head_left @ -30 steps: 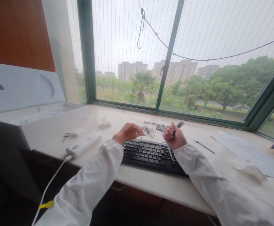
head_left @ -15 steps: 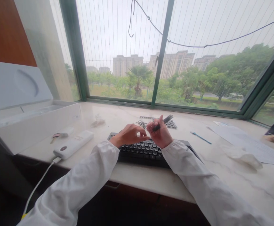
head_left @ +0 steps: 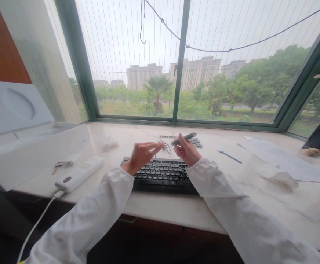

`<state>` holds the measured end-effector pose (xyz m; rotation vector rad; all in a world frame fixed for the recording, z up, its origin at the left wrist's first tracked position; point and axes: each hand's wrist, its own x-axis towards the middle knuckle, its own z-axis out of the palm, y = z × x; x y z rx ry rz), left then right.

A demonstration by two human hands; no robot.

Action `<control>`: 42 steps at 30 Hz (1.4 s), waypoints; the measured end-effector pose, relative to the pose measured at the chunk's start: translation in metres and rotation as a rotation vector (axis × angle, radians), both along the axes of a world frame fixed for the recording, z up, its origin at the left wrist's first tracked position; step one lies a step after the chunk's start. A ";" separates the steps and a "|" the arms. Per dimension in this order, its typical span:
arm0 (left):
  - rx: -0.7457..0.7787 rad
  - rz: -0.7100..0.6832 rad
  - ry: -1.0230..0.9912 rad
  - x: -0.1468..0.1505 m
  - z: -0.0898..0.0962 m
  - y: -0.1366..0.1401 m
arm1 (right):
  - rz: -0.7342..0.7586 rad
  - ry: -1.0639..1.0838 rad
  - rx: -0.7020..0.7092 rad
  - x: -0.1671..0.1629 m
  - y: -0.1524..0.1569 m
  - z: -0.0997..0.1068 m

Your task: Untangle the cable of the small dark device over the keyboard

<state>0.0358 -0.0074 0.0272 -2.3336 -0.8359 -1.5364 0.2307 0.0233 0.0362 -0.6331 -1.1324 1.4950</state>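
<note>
My left hand (head_left: pixel 143 156) hovers over the left part of a black keyboard (head_left: pixel 160 182), its fingertips pinched together. Whatever sits between those fingertips, if anything, is too small to make out. My right hand (head_left: pixel 186 151) is raised over the keyboard's right part, its fingers closed around a slim black pen-like tool (head_left: pixel 186 138). The tool lies nearly level and its near end points toward my left fingertips, with a small gap between. A thin dark cable (head_left: pixel 167 148) is coiled behind the keyboard. Loose dark keycaps (head_left: pixel 197 142) are grouped behind my right hand.
On the left stand an opened white box (head_left: pixel 50 154), a white power bank (head_left: pixel 79 174) with a cable, and keys (head_left: pixel 58 165). A blue stick (head_left: pixel 230 156), paper sheets (head_left: pixel 289 161) and crumpled tissue (head_left: pixel 279 179) lie right. The green-framed window (head_left: pixel 138 119) rises behind.
My left fingers have straightened and drawn together. My right hand has turned, bringing the tool closer to level. The view has shifted slightly to the right.
</note>
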 end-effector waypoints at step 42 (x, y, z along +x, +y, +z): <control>0.365 0.078 0.273 -0.010 0.006 -0.013 | 0.038 0.129 0.267 0.007 0.005 -0.008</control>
